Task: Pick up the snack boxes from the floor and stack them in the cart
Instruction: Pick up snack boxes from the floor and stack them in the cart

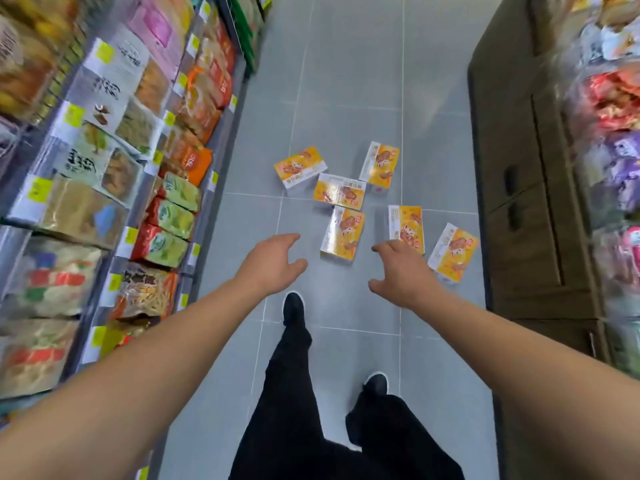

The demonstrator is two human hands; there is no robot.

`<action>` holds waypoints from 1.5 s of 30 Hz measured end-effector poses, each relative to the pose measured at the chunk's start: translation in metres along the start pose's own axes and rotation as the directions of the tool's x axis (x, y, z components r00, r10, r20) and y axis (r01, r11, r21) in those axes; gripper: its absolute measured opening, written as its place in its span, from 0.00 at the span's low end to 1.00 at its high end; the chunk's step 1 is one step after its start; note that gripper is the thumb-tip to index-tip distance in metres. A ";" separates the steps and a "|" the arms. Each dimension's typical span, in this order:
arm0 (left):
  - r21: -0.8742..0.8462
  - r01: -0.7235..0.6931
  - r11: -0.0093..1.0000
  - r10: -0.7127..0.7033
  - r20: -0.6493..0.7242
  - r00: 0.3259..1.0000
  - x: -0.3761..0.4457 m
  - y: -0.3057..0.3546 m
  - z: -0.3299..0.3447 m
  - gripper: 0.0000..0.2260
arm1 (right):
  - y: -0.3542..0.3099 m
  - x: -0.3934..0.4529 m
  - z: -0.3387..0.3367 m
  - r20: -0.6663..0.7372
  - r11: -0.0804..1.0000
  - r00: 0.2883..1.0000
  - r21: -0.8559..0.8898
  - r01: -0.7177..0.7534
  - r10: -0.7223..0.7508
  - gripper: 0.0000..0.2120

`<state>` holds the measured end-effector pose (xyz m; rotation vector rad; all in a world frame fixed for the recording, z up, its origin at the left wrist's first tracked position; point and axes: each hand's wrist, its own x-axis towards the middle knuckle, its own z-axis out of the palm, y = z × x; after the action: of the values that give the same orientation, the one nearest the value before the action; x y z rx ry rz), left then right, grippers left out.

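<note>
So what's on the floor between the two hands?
In the head view, between the left hand and the right hand lies bare grey floor, with the nearest snack box just beyond the gap.

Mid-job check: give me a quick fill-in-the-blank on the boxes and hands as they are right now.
1. ____ yellow-and-white cardboard snack boxes lie on the grey tiled floor.
2. The left hand holds ____.
3. The right hand partly covers the box nearest the ____ wooden cabinet.

Missing: six; nothing; brown
</note>
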<state>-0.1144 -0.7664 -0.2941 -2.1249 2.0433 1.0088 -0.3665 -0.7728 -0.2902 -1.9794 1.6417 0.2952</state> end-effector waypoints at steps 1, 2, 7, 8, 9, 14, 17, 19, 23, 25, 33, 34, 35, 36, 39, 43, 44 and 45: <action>-0.009 -0.004 1.000 0.004 0.012 1.000 0.023 -0.007 -0.002 0.28 | -0.002 0.021 0.001 0.004 1.000 1.000 0.022 -0.017 0.017 0.34; -0.004 -0.009 1.000 0.009 0.022 1.000 0.042 -0.013 -0.003 0.27 | -0.003 0.038 0.004 0.005 0.999 1.000 0.032 -0.030 0.029 0.33; -0.026 -0.008 1.000 0.010 0.094 0.996 0.160 -0.054 0.018 0.25 | 0.001 0.147 0.042 0.038 0.988 0.992 0.097 -0.121 0.117 0.33; -0.044 0.006 0.999 -0.002 0.108 0.994 0.179 -0.061 0.026 0.24 | 0.005 0.165 0.053 0.044 0.984 0.990 0.118 -0.137 0.133 0.33; -0.061 0.023 0.998 -0.016 0.124 0.992 0.203 -0.070 0.041 0.23 | 0.011 0.189 0.070 0.051 0.979 0.988 0.140 -0.150 0.144 0.33; -0.091 0.070 0.993 -0.053 0.176 0.983 0.300 -0.108 0.128 0.24 | 0.052 0.286 0.158 0.101 0.959 0.978 0.197 -0.201 0.184 0.34; -0.102 0.085 0.991 -0.062 0.207 0.976 0.361 -0.132 0.193 0.26 | 0.083 0.345 0.230 0.106 0.935 0.972 0.270 -0.229 0.208 0.36; -0.111 0.091 0.990 -0.065 0.219 0.974 0.403 -0.150 0.236 0.27 | 0.105 0.386 0.279 0.103 0.899 0.963 0.345 -0.269 0.248 0.39; -0.132 0.085 0.988 -0.054 0.223 0.973 0.471 -0.179 0.307 0.27 | 0.143 0.458 0.350 0.048 0.803 0.939 0.504 -0.317 0.340 0.40; -0.172 0.091 0.981 -0.049 0.231 0.972 0.503 -0.193 0.342 0.27 | 0.163 0.488 0.382 0.023 0.716 0.905 0.604 -0.350 0.424 0.40; -0.347 0.136 0.928 0.012 0.391 0.920 0.557 -0.212 0.420 0.20 | 0.192 0.530 0.457 0.199 0.534 0.849 0.701 -0.473 0.490 0.31; -0.406 0.153 0.901 0.034 0.418 0.908 0.556 -0.211 0.424 0.16 | 0.192 0.529 0.460 0.194 0.526 0.848 0.710 -0.468 0.494 0.30; -0.466 0.165 0.869 0.056 0.425 0.903 0.552 -0.211 0.426 0.13 | 0.191 0.527 0.460 0.178 0.529 0.849 0.714 -0.459 0.497 0.28; -0.518 0.178 0.837 0.072 0.426 0.902 0.549 -0.209 0.427 0.12 | 0.190 0.525 0.457 0.161 0.534 0.849 0.714 -0.452 0.504 0.26; -0.658 0.255 0.709 0.069 0.425 0.903 0.525 -0.199 0.412 0.16 | 0.181 0.508 0.437 0.145 0.520 0.846 0.731 -0.441 0.514 0.21; -0.712 0.325 0.622 0.030 0.437 0.899 0.474 -0.174 0.359 0.21 | 0.160 0.457 0.383 0.157 0.455 0.836 0.779 -0.432 0.525 0.14; -0.721 0.349 0.599 0.010 0.443 0.896 0.460 -0.165 0.342 0.20 | 0.156 0.443 0.365 0.162 0.440 0.839 0.791 -0.426 0.520 0.11; -0.727 0.380 0.573 -0.016 0.453 0.891 0.443 -0.153 0.321 0.18 | 0.151 0.424 0.342 0.174 0.416 0.841 0.807 -0.420 0.512 0.10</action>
<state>-0.1434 -0.9957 -0.8130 -2.0633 1.1628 2.4259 -0.3539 -0.9608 -0.8225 -0.7889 1.8804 -0.3652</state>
